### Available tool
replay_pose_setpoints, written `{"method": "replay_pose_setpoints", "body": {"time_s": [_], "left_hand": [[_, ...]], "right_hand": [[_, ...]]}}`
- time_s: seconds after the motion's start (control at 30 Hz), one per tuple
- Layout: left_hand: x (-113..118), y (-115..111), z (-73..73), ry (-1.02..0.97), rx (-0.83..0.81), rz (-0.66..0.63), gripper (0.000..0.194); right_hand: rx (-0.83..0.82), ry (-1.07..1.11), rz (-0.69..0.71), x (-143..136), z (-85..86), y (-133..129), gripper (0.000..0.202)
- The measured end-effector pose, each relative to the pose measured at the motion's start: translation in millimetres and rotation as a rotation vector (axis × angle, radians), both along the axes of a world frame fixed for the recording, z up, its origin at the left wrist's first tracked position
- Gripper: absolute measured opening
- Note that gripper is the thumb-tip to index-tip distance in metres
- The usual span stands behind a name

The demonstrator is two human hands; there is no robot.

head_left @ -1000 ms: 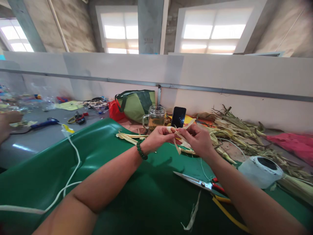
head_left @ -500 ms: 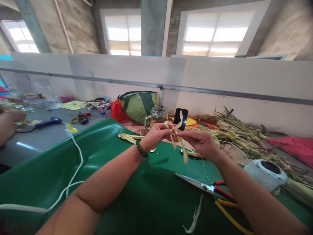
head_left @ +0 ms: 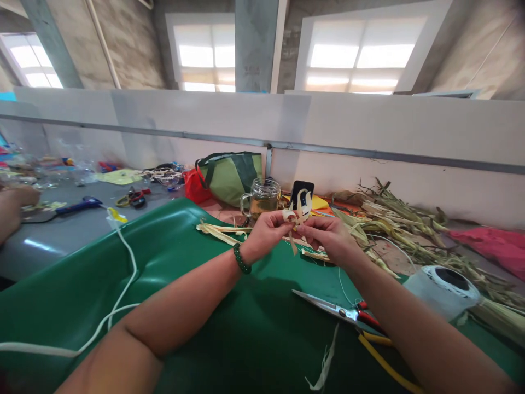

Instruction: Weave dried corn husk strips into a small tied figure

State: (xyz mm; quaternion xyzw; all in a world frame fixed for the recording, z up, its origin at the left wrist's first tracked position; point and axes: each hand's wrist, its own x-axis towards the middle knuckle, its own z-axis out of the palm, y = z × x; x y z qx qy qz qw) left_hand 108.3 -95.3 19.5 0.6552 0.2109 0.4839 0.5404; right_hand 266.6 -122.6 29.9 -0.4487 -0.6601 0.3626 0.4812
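My left hand (head_left: 266, 236), with a green bead bracelet at the wrist, pinches pale husk strips (head_left: 302, 210) between thumb and fingers. Close beside it on the right, my right hand (head_left: 330, 236) is closed on the same strips. The strips curl and cross above the fingertips, and one end hangs down between the hands. Both hands are above the far part of the green mat (head_left: 229, 323). Behind them are a glass mug (head_left: 264, 198) and an upright phone (head_left: 302, 190), partly covered by the strips.
Red-handled scissors (head_left: 342, 312) lie below my right forearm, beside a white thread spool (head_left: 443, 293). Dried husks (head_left: 410, 221) are piled at the right. A green bag (head_left: 233, 178) stands at the back. At the far left, another person's hand (head_left: 12, 210) is near a blue-handled tool (head_left: 80, 205).
The long strip end that hung below my hands now curls upward above the fingertips. My right hand has moved slightly left, closer to my left hand.
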Motion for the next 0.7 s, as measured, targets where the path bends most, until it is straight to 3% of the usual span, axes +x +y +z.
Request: {"method": "replay_pose_setpoints", "body": {"time_s": [0.17, 0.3, 0.4, 0.7], "left_hand": [[3, 0, -7.0, -0.038, 0.002, -0.033, 0.041], [6, 3, -13.2, -0.066, 0.011, 0.086, 0.039], [7, 5, -13.8, -0.100, 0.030, 0.162, 0.037], [4, 0, -7.8, -0.061, 0.112, 0.117, 0.037]], "right_hand": [[-0.088, 0.041, -0.100, -6, -2.3, -1, 0.030], [0.009, -0.080, -0.191, -14, -6.9, -6, 0.033], [0.102, -0.116, -0.186, -15, -9.1, -6, 0.037], [-0.043, 0.184, -0.123, -13, -7.3, -3, 0.053]]}}
